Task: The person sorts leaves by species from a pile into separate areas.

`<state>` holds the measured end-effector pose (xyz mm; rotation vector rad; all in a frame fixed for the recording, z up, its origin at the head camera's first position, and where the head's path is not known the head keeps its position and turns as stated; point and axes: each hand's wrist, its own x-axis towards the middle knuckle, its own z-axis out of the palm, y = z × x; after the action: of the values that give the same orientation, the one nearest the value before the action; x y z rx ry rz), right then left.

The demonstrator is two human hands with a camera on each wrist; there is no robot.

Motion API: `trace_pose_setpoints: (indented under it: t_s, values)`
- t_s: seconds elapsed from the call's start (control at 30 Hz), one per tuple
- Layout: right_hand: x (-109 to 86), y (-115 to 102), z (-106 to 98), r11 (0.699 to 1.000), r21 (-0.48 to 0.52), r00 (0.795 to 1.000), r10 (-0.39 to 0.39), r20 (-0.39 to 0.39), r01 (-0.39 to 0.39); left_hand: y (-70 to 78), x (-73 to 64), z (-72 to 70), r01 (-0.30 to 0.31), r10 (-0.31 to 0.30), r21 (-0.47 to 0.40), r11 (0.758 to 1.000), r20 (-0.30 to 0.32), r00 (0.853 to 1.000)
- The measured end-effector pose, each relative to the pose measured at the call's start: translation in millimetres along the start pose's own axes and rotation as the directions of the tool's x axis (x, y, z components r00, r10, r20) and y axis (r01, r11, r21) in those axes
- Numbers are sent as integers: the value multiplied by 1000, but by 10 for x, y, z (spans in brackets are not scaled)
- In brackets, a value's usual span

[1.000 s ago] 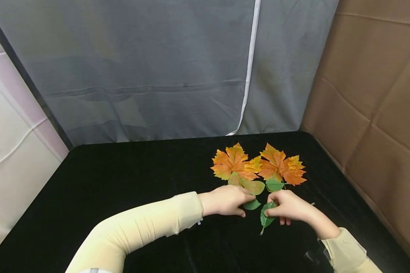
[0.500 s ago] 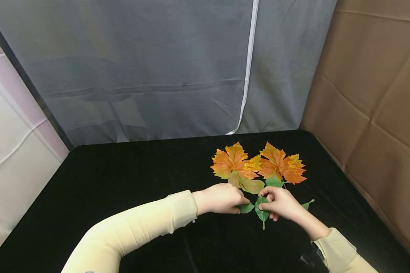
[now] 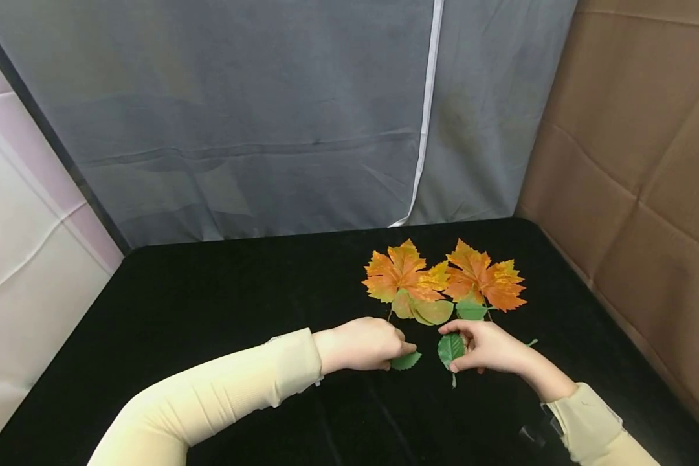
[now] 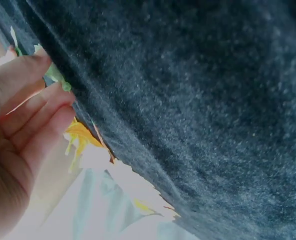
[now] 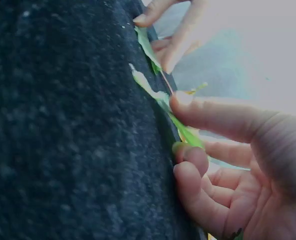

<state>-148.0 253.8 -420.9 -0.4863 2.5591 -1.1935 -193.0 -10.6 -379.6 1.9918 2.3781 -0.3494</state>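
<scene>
My left hand pinches a small green leaf low over the black cloth; its fingers cover most of that leaf. To its right, my right hand holds another green leaf between thumb and fingers, with the stem pointing toward me. The right wrist view shows this leaf close to the cloth, with the left hand beyond it. Behind the hands lie two orange maple leaves. Yellow-green rounded leaves and a green leaf lie at their bases.
Black cloth covers the table. A leaf stem shows behind the right wrist, the rest hidden. Grey curtain hangs at the back, brown cloth at the right, pale cloth at the left.
My left hand has slid left with its leaf, away from the rounded leaves. The right hand moved left, then slightly back, still holding its leaf. The maple leaves have stayed put.
</scene>
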Motion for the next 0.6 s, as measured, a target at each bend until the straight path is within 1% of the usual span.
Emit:
trace_pose_setpoints:
  t_s: [0.13, 0.3, 0.4, 0.47, 0.5, 0.53, 0.57, 0.6]
  values:
    - [-20, -18, -30, 1000, 3, 1000, 11, -27, -11, 33, -3, 15, -10, 10, 21, 1000, -32, 999]
    - [-28, -7, -5, 1000, 26, 996, 12, -86, -10, 103, 29, 46, -22, 31, 116, 993, -76, 997]
    - [-28, 10, 4, 998, 59, 995, 10, -97, -4, 134, 41, 60, -11, 26, 154, 988, -99, 995]
    - [-18, 24, 11, 997, 71, 996, 3, -93, 3, 114, 40, 59, 4, 7, 112, 994, -98, 995]
    - [-10, 30, 17, 997, 76, 996, 0, -89, 6, 86, 38, 57, 10, -4, 62, 998, -90, 996]
    - [-2, 37, 23, 997, 78, 996, -3, -85, 10, 49, 34, 51, 22, -23, -16, 1000, -79, 997]
    - [5, 41, 28, 997, 78, 997, -6, -81, 13, 3, 29, 49, 35, -43, -113, 993, -67, 997]
    - [11, 46, 33, 997, 77, 997, -10, -78, 16, -49, 24, 51, 49, -63, -222, 974, -55, 996]
